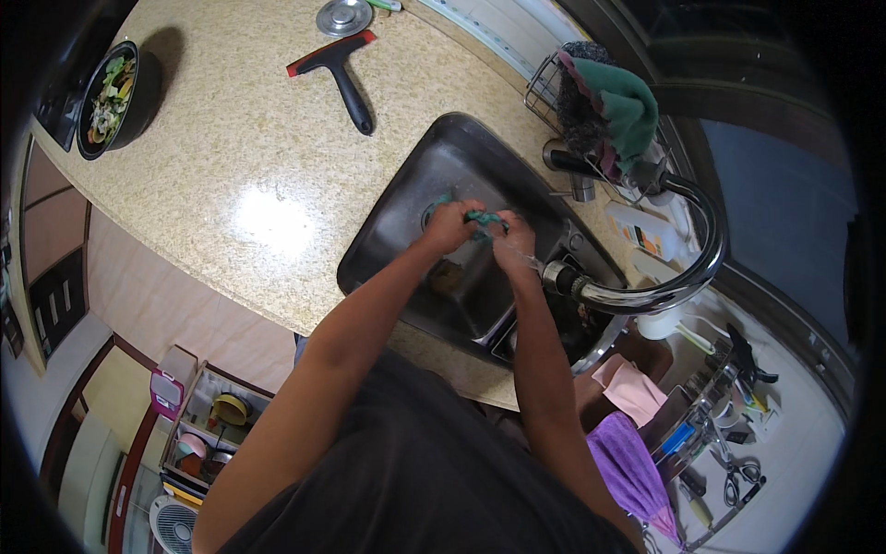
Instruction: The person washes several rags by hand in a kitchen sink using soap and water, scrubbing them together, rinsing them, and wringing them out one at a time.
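Over the basin of a dark metal sink (394,242), both my hands grip a wet green cloth (483,219). My left hand (451,225) holds its left part, with a bit of the cloth bunched beyond the fingers. My right hand (513,242) grips the right end. The chrome gooseneck faucet (706,256) curves in from the right, and water from its head (557,275) runs onto my right hand. A brownish patch (446,277) lies on the basin floor below my hands.
On the speckled counter (208,138) lie a squeegee (342,79) and a metal lid (344,17). A dark bowl of food scraps (111,100) stands at far left. Cloths (619,104) hang over a wire rack behind the faucet. A purple towel (630,464) and scissors (742,478) are at lower right.
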{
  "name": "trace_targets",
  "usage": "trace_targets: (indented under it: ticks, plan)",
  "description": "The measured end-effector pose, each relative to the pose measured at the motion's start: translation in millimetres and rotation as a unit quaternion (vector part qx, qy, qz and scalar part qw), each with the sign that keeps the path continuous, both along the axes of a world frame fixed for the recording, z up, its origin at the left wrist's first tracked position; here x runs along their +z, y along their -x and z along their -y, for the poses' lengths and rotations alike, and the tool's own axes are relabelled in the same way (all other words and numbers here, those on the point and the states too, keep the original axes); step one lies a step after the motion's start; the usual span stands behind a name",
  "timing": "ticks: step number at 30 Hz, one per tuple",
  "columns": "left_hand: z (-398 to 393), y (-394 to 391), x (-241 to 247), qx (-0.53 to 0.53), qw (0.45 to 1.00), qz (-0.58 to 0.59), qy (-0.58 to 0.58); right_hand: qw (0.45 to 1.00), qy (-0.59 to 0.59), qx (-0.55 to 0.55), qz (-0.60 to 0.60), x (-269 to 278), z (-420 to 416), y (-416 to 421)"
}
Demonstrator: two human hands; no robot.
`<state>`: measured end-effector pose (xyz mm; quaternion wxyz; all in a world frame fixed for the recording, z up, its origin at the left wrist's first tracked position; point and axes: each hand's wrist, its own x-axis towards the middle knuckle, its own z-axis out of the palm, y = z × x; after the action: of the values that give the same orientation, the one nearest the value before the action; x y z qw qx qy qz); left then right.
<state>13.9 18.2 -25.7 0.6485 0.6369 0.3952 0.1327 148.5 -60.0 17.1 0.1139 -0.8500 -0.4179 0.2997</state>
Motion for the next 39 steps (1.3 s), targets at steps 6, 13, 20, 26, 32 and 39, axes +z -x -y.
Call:
trace_targets:
  ticks: [6, 13, 20, 26, 32, 39]
  plan:
    - [19, -35, -10, -0.184, 0.946, -0.129, -0.234, 0.999, -0.004, -0.045, 0.017, 6, 17, -7]
    - [30, -50, -9, -0.019, 0.978, -0.069, -0.198, 0.999, -0.001, -0.008, 0.046, 21, 10, -8]
    - [30, -30, 12, 0.170, 0.971, -0.062, -0.159, 0.988, -0.092, -0.124, -0.030, -19, 3, 17]
    - [35, 7, 1, 0.168, 0.968, -0.092, -0.163, 0.980, -0.077, -0.165, -0.082, -23, -3, 33]
    - [27, 3, 44, 0.153, 0.984, -0.088, -0.021, 0.946, -0.093, -0.238, -0.200, -30, -6, 35]
    - [47, 2, 13, 0.255, 0.942, 0.145, 0.164, 0.885, -0.045, -0.321, -0.334, -23, -24, 25]
